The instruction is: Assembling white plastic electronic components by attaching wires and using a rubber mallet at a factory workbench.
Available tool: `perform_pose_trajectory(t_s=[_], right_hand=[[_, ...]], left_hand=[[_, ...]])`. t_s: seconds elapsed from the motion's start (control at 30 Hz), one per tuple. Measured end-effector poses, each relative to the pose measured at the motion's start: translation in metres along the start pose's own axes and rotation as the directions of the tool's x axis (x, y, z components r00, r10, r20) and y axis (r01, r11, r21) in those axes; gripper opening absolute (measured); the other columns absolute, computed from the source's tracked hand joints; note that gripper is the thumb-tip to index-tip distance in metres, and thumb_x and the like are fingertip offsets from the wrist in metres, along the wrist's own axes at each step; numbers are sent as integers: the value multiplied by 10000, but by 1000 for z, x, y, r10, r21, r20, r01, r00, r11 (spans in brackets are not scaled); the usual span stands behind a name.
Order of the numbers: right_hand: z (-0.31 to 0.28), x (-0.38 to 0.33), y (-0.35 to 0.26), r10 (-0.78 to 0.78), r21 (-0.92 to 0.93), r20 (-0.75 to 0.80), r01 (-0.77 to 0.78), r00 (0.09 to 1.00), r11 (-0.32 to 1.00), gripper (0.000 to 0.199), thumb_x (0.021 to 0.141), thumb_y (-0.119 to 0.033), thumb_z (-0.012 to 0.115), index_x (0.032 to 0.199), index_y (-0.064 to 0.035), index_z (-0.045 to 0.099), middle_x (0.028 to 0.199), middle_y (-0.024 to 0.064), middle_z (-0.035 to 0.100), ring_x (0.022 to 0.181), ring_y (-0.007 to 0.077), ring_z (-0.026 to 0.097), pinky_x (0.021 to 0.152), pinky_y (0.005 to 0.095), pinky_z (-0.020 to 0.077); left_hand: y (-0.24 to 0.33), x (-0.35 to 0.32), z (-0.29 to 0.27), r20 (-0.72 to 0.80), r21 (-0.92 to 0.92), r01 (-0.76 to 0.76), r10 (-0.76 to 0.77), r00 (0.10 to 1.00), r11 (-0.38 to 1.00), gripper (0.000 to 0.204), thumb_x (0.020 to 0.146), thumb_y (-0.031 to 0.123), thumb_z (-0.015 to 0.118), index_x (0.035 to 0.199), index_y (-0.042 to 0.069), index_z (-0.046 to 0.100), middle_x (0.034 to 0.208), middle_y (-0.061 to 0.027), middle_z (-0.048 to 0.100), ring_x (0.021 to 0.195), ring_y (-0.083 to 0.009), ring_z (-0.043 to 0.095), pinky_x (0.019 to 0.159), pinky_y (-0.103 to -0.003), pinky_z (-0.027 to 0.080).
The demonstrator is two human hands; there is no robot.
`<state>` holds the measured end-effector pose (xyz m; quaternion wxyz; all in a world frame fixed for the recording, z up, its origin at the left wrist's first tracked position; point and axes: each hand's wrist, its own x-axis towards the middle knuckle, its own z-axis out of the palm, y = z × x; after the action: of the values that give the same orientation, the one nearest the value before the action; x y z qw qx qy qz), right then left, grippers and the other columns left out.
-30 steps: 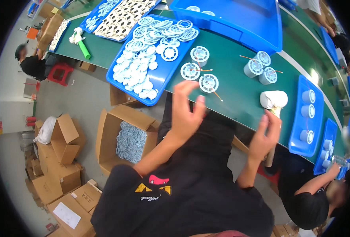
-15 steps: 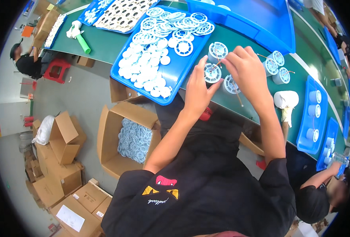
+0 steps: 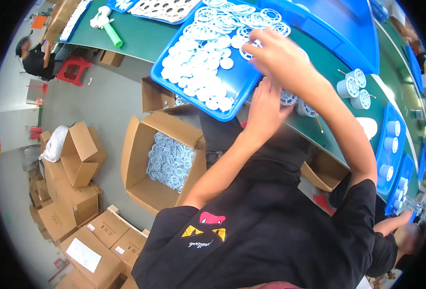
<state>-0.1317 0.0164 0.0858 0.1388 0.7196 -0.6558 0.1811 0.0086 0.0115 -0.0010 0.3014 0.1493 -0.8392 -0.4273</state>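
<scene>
My left hand (image 3: 266, 108) is closed around the side of a white cylinder with a spoked top (image 3: 287, 98), at the near edge of the green table. My right hand (image 3: 283, 60) is stretched over the right side of the blue tray (image 3: 242, 89). Its fingers are at a white spoked disc (image 3: 246, 50) lying there; motion blur hides whether they grip it. Other spoked discs (image 3: 206, 30) are heaped at the tray's far end, and small white round caps (image 3: 193, 65) cover its near part. Beside the held cylinder stands another white cylinder (image 3: 307, 110), with a thin wire.
Three wired cylinders (image 3: 351, 86) stand together on the right, near a blue tray (image 3: 384, 151) with more. A large blue bin (image 3: 340, 41) is behind my right hand. Below the table, a cardboard box (image 3: 133, 164) holds blue-grey rings. Another person (image 3: 391, 245) works at right.
My right hand has left the cylinders and moved left onto the disc in the tray. My left hand stays by its cylinder. The whole view has shifted slightly.
</scene>
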Motion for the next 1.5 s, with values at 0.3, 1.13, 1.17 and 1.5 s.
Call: perform_pose_trajectory(t_s=[0.3, 1.13, 1.17, 1.5], right_hand=[[80, 31, -15, 93, 30, 212, -102, 973, 994, 259, 920, -142, 678, 1138, -17, 613, 1010, 187, 694, 908, 372, 748, 735, 455, 625], [-16, -87, -32, 481, -140, 41, -471, 876, 871, 181, 900, -189, 720, 962, -68, 600, 886, 120, 640, 821, 307, 696, 686, 412, 582], [-16, -86, -33, 476, -140, 42, -467, 878, 873, 181, 900, -189, 720, 962, -68, 600, 886, 120, 640, 821, 307, 696, 686, 412, 582], [-21, -90, -52, 440, 62, -31, -437, 898, 897, 171, 906, -95, 736, 1028, -26, 637, 973, 123, 602, 908, 286, 666, 754, 395, 573]], left_hand=[[-5, 1, -7, 159, -24, -61, 64, 985, 998, 701, 833, 218, 839, 1424, -28, 551, 1456, -290, 550, 1390, -481, 478, 1197, -523, 359], [2, -10, 1, -46, 38, -14, 16, 999, 999, 737, 750, 85, 876, 1388, -24, 526, 1317, -238, 559, 1213, -434, 577, 1020, -497, 482], [2, -10, 2, -47, 32, -19, 20, 999, 999, 740, 746, 84, 880, 1387, -23, 527, 1318, -239, 559, 1214, -435, 579, 1017, -499, 485], [0, -13, 2, -70, -13, -34, 33, 997, 999, 733, 739, 66, 886, 1381, -7, 540, 1307, -217, 567, 1202, -420, 585, 1005, -486, 493]])
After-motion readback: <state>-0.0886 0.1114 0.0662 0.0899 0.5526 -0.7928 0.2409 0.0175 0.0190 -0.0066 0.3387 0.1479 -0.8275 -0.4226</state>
